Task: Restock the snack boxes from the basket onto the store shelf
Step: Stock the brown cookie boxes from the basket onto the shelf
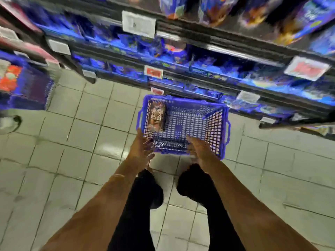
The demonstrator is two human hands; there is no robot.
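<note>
- left hand [142, 146]: at the near-left corner of the basket, fingers look straight and loosely spread, holding nothing. Frame is motion-blurred, so can't tell whether it touches the rim.
- snack box [156, 116]: one brown box left, standing against the basket's left wall, far-left part. It's just beyond the left hand, so that's the hand to take it with. Suggest coming down from above and gripping across the narrow faces, keeping fingers out of the mesh.
- basket [223, 124]: blue plastic mesh, on the tiled floor [72, 124] just in front of the bottom shelf. Apart from that box it looks bare, so my read is the restock is nearly done.
- right hand [198, 148]: over the basket's near rim, right of centre. Too blurred to say how far open it is or whether it grips the rim. Best used to steady the basket during the lift.
- store shelf [226, 51]: tiers of blue packs, ahead and to the right. Too smeared to pick out a gap for the box.
</note>
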